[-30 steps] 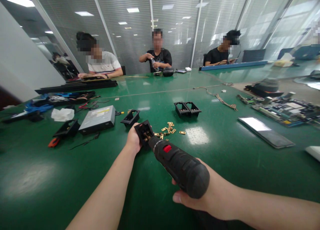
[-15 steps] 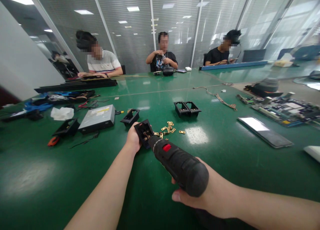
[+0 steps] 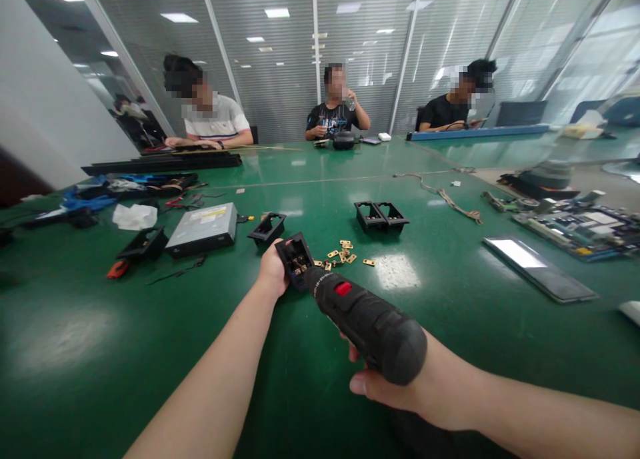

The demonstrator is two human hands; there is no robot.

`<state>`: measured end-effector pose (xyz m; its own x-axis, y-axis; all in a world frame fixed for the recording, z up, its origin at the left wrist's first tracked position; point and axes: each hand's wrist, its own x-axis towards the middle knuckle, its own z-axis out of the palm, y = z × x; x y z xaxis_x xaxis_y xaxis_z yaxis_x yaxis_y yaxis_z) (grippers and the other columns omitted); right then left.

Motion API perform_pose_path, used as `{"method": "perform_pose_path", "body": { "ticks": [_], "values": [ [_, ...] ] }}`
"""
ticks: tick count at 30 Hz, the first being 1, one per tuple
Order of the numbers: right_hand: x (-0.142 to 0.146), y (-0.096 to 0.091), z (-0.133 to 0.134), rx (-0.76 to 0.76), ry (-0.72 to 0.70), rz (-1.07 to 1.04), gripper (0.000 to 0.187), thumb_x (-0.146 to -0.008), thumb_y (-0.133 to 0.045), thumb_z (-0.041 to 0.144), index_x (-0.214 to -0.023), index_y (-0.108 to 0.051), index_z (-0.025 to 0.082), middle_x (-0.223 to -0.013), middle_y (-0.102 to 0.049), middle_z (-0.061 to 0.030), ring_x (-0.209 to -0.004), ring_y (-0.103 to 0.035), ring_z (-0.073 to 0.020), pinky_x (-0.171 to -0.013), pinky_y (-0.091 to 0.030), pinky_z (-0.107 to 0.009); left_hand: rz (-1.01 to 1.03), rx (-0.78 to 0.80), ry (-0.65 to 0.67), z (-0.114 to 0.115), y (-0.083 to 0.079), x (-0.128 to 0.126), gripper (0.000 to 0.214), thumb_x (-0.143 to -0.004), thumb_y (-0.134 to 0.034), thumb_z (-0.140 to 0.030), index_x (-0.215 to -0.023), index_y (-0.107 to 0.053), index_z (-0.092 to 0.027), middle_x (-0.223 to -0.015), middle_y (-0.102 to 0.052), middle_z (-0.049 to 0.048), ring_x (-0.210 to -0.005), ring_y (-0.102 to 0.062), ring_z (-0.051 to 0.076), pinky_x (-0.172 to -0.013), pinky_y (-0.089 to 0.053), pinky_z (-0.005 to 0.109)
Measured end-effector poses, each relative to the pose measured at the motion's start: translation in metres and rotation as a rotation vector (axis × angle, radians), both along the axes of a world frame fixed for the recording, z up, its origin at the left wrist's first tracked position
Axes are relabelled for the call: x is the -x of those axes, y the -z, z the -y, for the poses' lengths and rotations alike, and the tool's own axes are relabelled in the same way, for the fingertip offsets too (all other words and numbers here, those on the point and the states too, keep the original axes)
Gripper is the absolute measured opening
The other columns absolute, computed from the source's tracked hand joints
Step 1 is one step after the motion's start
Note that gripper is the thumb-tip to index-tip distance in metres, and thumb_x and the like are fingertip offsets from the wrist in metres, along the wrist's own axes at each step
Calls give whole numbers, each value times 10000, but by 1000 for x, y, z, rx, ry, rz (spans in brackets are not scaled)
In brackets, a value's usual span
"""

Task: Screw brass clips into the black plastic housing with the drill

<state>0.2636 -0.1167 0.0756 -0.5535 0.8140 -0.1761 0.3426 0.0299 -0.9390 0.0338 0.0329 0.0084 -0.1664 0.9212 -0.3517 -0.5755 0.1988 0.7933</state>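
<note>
My left hand [image 3: 273,270] grips a black plastic socket box [image 3: 296,252] by its left side, its open face tilted up toward me, with brass-coloured parts inside. In my right hand [image 3: 395,379] is a black cordless drill [image 3: 367,322] with a red switch on top. The drill's nose points into the box; its tip is hidden in there. Just beyond lie several small brass plates [image 3: 345,252] in a loose heap. A similar black box [image 3: 267,228] stands behind my left hand, and two more joined boxes [image 3: 381,216] stand farther right.
On the left are a silver disc drive [image 3: 203,229], another black box [image 3: 143,244], and white tissue [image 3: 135,216]. To the right lie a phone-like slab [image 3: 540,269], a circuit board [image 3: 583,222] and a cable [image 3: 445,196]. Across the green table [image 3: 310,179] sit three people.
The whole view has shifted slightly, so things appear farther right. My hands keep the box and drill together. The middle person across the table has raised a clear bottle to the mouth.
</note>
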Motion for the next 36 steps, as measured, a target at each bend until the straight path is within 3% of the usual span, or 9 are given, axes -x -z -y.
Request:
{"method": "perform_pose_path", "body": {
  "ticks": [6,15,24,36],
  "values": [
    [-3,5,-1,0,0,-20,294,-699,-727,325,-910,-627,146,-891,-658,-97,-759,-608,-222,-683,-549,-382,-7,-19,16,0,-1,-1,189,-817,-504,-291,-840,-643,-166,-629,-643,41,-548,-636,231,-610,-544,388],
    [-3,6,-1,-18,3,-33,340,-705,-748,281,-1002,-653,147,-892,-671,-80,-784,-624,-221,-689,-552,-361,4,-11,19,0,-1,-2,228,-824,-474,-322,-858,-641,-171,-622,-634,39,-547,-630,233,-604,-543,393],
    [-2,0,-1,-12,-23,-37,202,-715,-734,258,-842,-614,158,-811,-641,-59,-695,-583,-187,-594,-503,-307,-26,-28,28,-1,1,0,186,-808,-493,-301,-808,-626,-171,-628,-642,44,-548,-632,227,-582,-537,376],
    [0,-4,-2,-3,-33,-68,192,-710,-720,253,-766,-554,175,-767,-614,-35,-658,-548,-161,-586,-476,-288,20,-16,19,-1,-1,-1,193,-802,-531,-310,-850,-652,-168,-614,-654,45,-611,-677,254,-617,-559,381]
  ]
}}
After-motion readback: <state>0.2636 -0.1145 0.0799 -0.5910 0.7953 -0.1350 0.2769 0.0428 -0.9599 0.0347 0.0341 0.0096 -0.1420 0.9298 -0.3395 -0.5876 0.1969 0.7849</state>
